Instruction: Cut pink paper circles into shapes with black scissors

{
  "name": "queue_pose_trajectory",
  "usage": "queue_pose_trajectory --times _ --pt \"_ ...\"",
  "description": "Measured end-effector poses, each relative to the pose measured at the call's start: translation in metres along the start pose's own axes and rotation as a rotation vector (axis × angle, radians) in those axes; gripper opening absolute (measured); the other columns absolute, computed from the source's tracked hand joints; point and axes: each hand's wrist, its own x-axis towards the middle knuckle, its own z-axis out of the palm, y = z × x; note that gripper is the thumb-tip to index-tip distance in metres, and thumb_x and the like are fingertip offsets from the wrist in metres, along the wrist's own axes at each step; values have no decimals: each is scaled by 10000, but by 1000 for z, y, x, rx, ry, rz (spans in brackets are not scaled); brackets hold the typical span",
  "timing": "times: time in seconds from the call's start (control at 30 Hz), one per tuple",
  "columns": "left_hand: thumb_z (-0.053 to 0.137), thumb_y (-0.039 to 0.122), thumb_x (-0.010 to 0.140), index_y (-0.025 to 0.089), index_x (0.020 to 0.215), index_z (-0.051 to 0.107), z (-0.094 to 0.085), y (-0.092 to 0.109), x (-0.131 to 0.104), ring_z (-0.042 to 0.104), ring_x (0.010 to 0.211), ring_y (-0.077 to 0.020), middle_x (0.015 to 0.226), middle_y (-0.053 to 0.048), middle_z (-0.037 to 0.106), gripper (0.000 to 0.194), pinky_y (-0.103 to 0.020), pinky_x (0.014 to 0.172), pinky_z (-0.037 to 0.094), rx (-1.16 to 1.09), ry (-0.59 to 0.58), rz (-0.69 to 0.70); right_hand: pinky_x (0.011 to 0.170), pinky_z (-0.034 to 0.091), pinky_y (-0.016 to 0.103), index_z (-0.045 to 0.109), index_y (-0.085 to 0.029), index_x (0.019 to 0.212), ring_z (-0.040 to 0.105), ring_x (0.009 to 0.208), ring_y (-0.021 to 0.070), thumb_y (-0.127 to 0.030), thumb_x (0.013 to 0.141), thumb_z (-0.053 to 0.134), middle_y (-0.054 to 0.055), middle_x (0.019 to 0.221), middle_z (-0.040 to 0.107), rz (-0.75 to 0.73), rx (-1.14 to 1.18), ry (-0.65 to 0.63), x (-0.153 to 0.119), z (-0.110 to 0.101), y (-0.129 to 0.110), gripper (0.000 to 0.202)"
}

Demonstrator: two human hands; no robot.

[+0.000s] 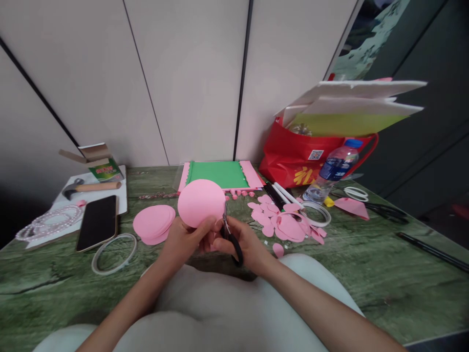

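My left hand [190,239] pinches the lower edge of a pink paper circle [201,200], which faces me upright above the table's front edge. Black-handled scissors [234,244] are in my right hand [249,244], fingers wrapped about the handles. Their blades point up along the right edge of the circle; whether they bite into the paper I cannot tell. To the left of my left hand lies a stack of pink paper circles [154,222]. Pink paper pieces and petal-shaped cut-outs [289,225] are heaped to the right of my right hand.
On the left are a hammer [97,187], a phone [98,222], bead strings [54,220], an opened box [104,168] and a tape roll [114,254]. Green paper [216,173] lies at the back. A red bag [286,151], water bottle [333,171] and second scissors [384,211] stand or lie right.
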Motion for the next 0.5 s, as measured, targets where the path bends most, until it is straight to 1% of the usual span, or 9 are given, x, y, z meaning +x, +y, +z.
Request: queue_pose_trajectory --times 0.1,0.23,0.4,0.5 --pt "578 379 715 156 487 596 0 -1 1 487 349 -110 369 6 535 319 -202 373 391 1 -16 3 625 408 275 463 -213 758 500 637 139 -420 602 726 -14 689 540 -1 31 -8 0 0 0 369" --pt "583 372 711 157 507 602 0 -1 1 487 343 -111 371 9 536 297 -202 362 391 -2 -4 -2 620 412 270 462 -216 746 519 647 142 -414 624 712 -15 686 543 -7 41 3 0 1 -1 342" --pt "597 380 689 159 527 602 1 -1 0 492 339 -117 382 10 546 275 -206 352 399 -34 5 -19 606 411 272 458 -218 724 519 620 140 -457 589 720 -20 677 542 -8 49 14 1 4 -3 379" --pt "599 380 685 159 537 608 1 -2 0 495 337 -118 378 11 548 266 -204 348 402 -43 9 -20 603 410 279 453 -225 702 514 609 144 -482 589 708 -24 651 533 -4 56 17 2 6 -4 379"
